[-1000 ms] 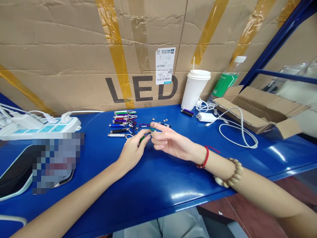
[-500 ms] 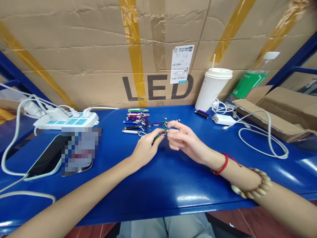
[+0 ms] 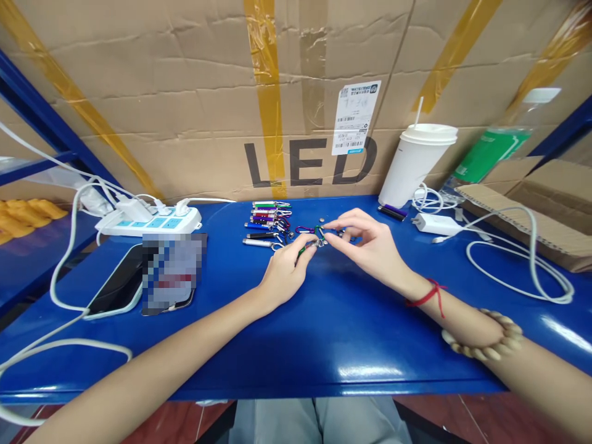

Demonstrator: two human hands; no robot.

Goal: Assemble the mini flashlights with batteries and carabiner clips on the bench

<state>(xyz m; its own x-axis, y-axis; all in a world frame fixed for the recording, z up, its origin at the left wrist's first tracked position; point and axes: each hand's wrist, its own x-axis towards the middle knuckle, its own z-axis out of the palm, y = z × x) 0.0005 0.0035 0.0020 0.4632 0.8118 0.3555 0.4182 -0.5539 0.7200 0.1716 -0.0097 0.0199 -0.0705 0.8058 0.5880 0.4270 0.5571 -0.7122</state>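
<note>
My left hand (image 3: 287,271) is closed round a small green keychain flashlight (image 3: 303,250), its tip pointing up and right. My right hand (image 3: 367,243) meets it from the right, thumb and forefinger pinched at the flashlight's open end on something too small to make out. Just behind the hands lie several small button cells (image 3: 322,217) and a green carabiner clip (image 3: 318,232). A row of several coloured keychain flashlights (image 3: 264,222) lies to the left of them on the blue table (image 3: 296,333).
A white power strip (image 3: 148,221) with plugs and cables sits at back left, a phone (image 3: 121,285) in front of it. A white lidded cup (image 3: 414,163), a charger (image 3: 435,223) with looped cable, a green bottle (image 3: 490,148) and an open carton (image 3: 546,216) stand at right. A cardboard wall (image 3: 185,111) closes the back.
The view has swung left, so everything sits further right in the picture. My right hand has closed from a loose, partly open pose into a pinch at the flashlight's end.
</note>
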